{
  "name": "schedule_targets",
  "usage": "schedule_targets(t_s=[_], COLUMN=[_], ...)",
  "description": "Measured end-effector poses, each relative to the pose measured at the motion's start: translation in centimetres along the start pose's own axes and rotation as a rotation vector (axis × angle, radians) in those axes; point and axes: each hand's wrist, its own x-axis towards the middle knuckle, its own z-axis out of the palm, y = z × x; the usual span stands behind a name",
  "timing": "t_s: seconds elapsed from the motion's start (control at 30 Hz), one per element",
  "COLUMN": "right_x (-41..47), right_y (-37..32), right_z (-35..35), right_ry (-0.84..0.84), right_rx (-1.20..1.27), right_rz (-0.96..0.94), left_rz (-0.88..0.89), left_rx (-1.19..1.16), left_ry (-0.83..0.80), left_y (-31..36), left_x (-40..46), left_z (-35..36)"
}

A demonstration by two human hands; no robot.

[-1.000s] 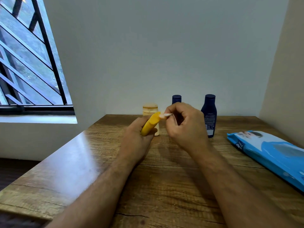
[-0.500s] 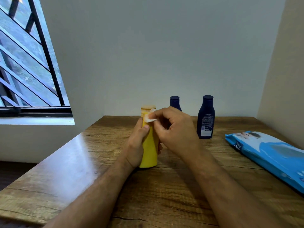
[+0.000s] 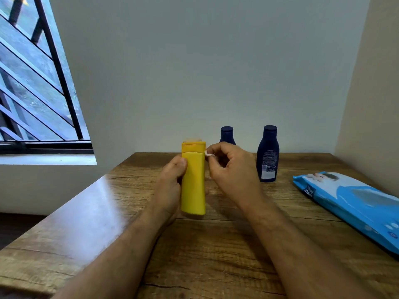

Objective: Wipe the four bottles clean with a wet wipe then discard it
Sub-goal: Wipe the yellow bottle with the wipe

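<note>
My left hand (image 3: pixel 170 184) holds a yellow bottle (image 3: pixel 193 182) upright on the wooden table (image 3: pixel 216 244), gripping its left side. My right hand (image 3: pixel 232 169) pinches a small white wet wipe (image 3: pixel 209 154) against the bottle's upper right edge, near the cap. A pale cream bottle (image 3: pixel 192 139) is almost hidden behind the yellow one; only its top shows. Two dark blue bottles stand near the wall: one (image 3: pixel 226 134) partly behind my right hand, the other (image 3: pixel 267 154) further right with its label showing.
A blue pack of wet wipes (image 3: pixel 354 203) lies flat at the table's right side. A barred window (image 3: pixel 36 83) is on the left. Walls close the table in at the back and right.
The yellow bottle went from tilted in the air to standing upright on the table. My right hand with the wipe slid from the cap top to its right edge.
</note>
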Motion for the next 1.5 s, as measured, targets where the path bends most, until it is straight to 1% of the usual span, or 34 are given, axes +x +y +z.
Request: schedule_targets(t_s=[0.1, 0.17, 0.3, 0.4, 0.47, 0.53, 0.6, 0.67, 0.8, 0.87, 0.9, 0.97, 1.03, 1.1, 1.17, 1.27, 1.33, 1.43, 1.5], right_x=[-0.3, -0.4, -0.3, -0.1, -0.1, 0.0, -0.1, -0.3, -0.4, -0.4, -0.5, -0.4, -0.2, 0.0, 0.1, 0.0, 0.1, 0.2, 0.3], right_y=[-0.9, -1.1, -0.7, -0.4, -0.4, -0.3, -0.4, -0.5, -0.6, -0.5, -0.6, -0.6, -0.4, -0.2, 0.0, -0.4, -0.5, -0.6, -0.6], right_z=[0.1, 0.1, 0.2, 0.3, 0.4, 0.3, 0.2, 0.3, 0.3, 0.2, 0.2, 0.5, 0.6, 0.6, 0.6, 0.6, 0.4, 0.2, 0.2], right_ry=[-0.019, -0.026, -0.035, -0.027, -0.028, -0.039, -0.114, -0.234, -0.430, -0.489, -0.492, -0.431, -0.333, -0.268, -0.250, -0.244, -0.201, -0.096, 0.020], right_rx=[0.078, 0.109, 0.105, 0.081, 0.087, 0.042, -0.053, -0.081, 0.020, 0.054, 0.060, 0.057, 0.038, 0.033, 0.059, 0.138, 0.224, 0.312, 0.328], right_rz=[-0.023, -0.026, 0.014, 0.036, 0.058, 0.012, -0.080, -0.104, -0.036, 0.012, 0.026, 0.047, 0.060, 0.080, 0.107, 0.106, 0.104, 0.138, 0.188], left_rz=[-0.019, -0.037, -0.075, -0.062, -0.075, -0.109, -0.139, -0.151, -0.133, -0.108, -0.110, -0.157, -0.238, -0.270, -0.247, -0.178, -0.161, -0.162, -0.131], left_rx=[0.059, 0.076, 0.003, -0.040, -0.044, -0.033, -0.036, -0.062, -0.046, -0.060, -0.083, -0.141, -0.182, -0.185, -0.223, -0.443, -0.517, -0.525, -0.541], left_ry=[0.027, 0.004, -0.065, -0.026, -0.033, -0.002, 0.060, 0.120, 0.294, 0.362, 0.386, 0.380, 0.262, 0.158, 0.161, 0.177, 0.157, 0.145, 0.203], left_y=[0.1, 0.1, 0.2, 0.1, 0.1, 0.1, 0.0, 0.0, 0.3, 0.3, 0.3, 0.3, 0.2, 0.1, 0.2, 0.9, 1.0, 1.0, 1.1], left_x=[0.1, 0.0, -0.1, 0.3, 0.3, 0.2, 0.4, 0.8, 1.3, 1.6, 1.7, 1.6, 1.0, 0.5, 0.6, 0.7, 0.7, 0.7, 1.0], left_z=[-0.3, -0.5, -0.3, -0.2, 0.0, 0.1, 0.0, -0.1, -0.3, -0.5, -0.7, -0.8, -0.6, -0.4, -0.4, -0.6, -0.6, -0.1, -0.1])
